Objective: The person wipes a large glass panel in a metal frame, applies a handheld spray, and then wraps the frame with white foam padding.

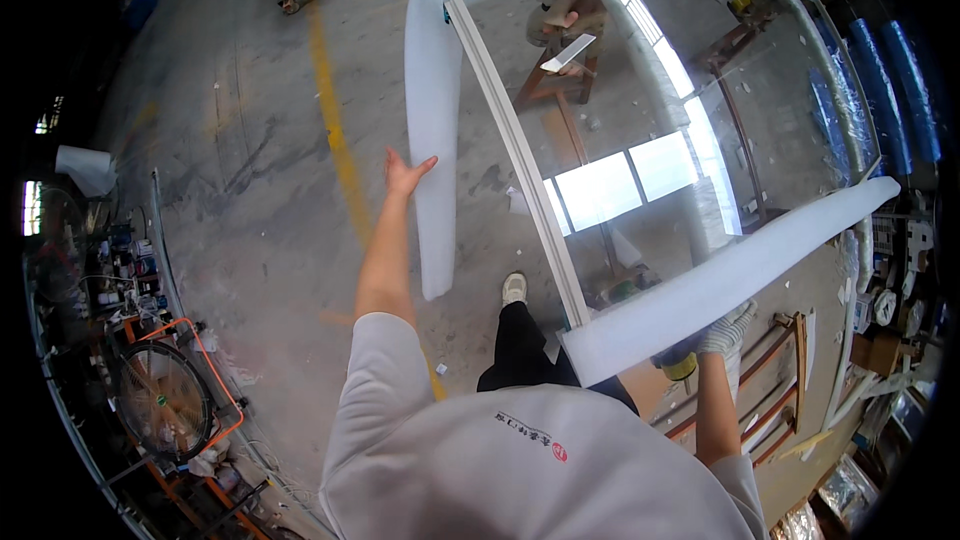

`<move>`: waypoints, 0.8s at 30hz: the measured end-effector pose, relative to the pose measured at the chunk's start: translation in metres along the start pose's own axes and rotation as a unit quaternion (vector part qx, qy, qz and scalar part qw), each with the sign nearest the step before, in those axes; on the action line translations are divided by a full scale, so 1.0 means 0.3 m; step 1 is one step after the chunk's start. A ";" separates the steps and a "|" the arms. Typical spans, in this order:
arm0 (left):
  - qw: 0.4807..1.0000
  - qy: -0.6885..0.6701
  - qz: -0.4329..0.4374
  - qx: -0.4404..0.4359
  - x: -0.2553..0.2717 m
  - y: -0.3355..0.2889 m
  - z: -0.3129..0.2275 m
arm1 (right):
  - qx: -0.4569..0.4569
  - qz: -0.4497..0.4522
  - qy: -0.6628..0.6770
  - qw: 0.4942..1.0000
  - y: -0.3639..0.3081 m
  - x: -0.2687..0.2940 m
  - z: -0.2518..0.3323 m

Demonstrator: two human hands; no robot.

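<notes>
A large glass panel (640,70) in a pale frame (515,155) lies in front of me, with reflections across it. White foam edging wraps its far side, and one loose length (432,140) hangs down at the left, apart from the frame. My left hand (408,175), bare, has its fingers spread and its thumb against that length. Another white foam strip (730,275) covers the near edge. My right hand (728,330), in a striped glove, is at that strip's lower edge, fingers partly hidden but seemingly stretched out. Beside it is a dark and yellow-green object (680,365) I cannot identify.
Brown wooden stands (775,390) show below and beside the panel. A large round fan (165,400) with an orange frame stands at the lower left. A yellow line (335,135) crosses the concrete floor. Blue wrapped lengths (880,90) and cluttered shelves line the right.
</notes>
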State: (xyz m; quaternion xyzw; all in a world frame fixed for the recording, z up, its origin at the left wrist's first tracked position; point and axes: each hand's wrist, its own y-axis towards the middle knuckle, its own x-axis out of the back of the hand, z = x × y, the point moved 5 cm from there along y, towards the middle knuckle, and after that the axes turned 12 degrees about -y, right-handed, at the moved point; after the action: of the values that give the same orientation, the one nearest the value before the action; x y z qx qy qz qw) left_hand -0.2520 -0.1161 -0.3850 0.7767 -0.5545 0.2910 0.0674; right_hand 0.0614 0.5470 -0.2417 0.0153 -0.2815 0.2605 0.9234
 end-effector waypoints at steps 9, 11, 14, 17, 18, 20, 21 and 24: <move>0.997 0.020 0.058 0.045 -0.083 0.003 0.037 | 0.142 -0.090 -0.166 0.972 -0.038 -0.012 0.023; 0.999 -0.044 0.022 0.022 -0.082 0.048 0.090 | 0.159 -0.097 -0.178 0.966 -0.062 -0.043 0.099; 0.946 -0.278 0.165 0.029 -0.156 0.043 0.079 | 0.168 -0.108 -0.190 0.961 -0.093 -0.037 0.136; 0.927 -0.276 0.235 0.099 -0.153 -0.013 0.049 | 0.174 -0.104 -0.190 0.961 -0.102 -0.043 0.139; 0.915 -0.289 0.260 0.112 -0.145 -0.039 0.043 | 0.173 -0.104 -0.191 0.961 -0.106 -0.041 0.136; 0.889 -0.315 0.304 0.133 -0.106 -0.091 0.032 | 0.177 -0.101 -0.190 0.960 -0.109 -0.047 0.143; 0.869 -0.356 0.315 0.136 -0.074 -0.125 0.003 | 0.181 -0.099 -0.188 0.960 -0.108 -0.055 0.154; 0.814 -0.436 0.362 0.130 -0.006 -0.222 -0.125 | 0.185 -0.102 -0.189 0.959 -0.110 -0.043 0.170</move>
State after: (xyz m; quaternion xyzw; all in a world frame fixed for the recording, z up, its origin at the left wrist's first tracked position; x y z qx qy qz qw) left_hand -0.2066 -0.0735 -0.3407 0.5667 -0.7239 -0.0048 -0.3934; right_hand 0.0424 0.5034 -0.2017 0.2638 -0.3946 0.2051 0.8560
